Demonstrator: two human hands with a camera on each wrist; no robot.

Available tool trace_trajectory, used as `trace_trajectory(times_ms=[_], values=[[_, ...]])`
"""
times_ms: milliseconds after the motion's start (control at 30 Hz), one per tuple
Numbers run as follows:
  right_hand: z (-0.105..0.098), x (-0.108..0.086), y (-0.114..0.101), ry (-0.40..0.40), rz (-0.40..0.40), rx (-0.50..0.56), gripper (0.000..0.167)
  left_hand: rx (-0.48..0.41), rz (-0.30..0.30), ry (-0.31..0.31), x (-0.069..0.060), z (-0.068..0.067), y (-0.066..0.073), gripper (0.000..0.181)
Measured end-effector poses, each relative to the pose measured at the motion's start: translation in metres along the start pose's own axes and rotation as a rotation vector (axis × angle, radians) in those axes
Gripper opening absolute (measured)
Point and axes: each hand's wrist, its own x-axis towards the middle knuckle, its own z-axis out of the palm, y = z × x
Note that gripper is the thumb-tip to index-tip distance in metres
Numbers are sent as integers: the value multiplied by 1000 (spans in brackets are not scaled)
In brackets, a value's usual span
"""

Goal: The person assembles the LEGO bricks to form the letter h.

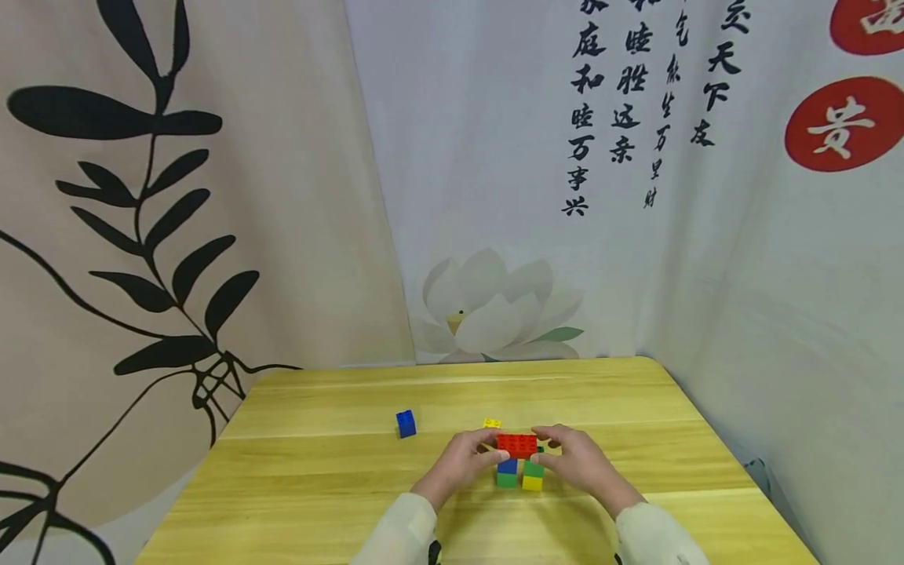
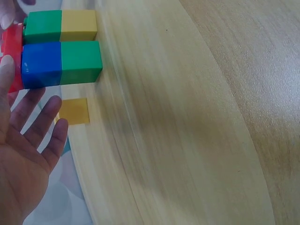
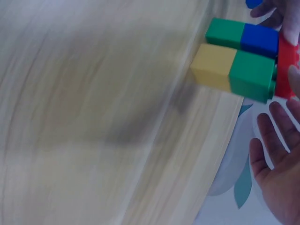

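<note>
A red building block lies across the tops of two short stacks. The left stack has a blue block over a green block. The right stack has a green block over a yellow block. My left hand pinches the red block's left end, thumb on the near face. My right hand pinches its right end, also thumb in front. In the right wrist view, some studs show between the right green block and the red one, so a narrow gap is visible there.
A loose blue block stands farther back on the left of the wooden table. Another yellow block is just behind the stacks. A printed curtain hangs beyond the table's far edge.
</note>
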Motion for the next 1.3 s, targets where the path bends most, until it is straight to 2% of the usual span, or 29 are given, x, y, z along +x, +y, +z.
trace_trajectory(times_ms=[133,267,567,833,1100,1300], values=[[5,3,-4,34,-33,-12,39,-2,1,-4,-1,-1,-2,39],[10,4,-4,69,-33,-42,38,-15,10,-6,0,-2,-5,38],[13,4,-2,80,-61,-100,38,-17,13,11,-1,-3,-6,39],[23,1,2,118,-37,-29,37,-26,-7,20,-4,-4,-7,39],[27,-3,6,119,17,101,47,-34,-17,2,-3,-4,-7,38],[25,-1,4,105,31,107,45,-10,-25,-5,-2,-5,-7,39]])
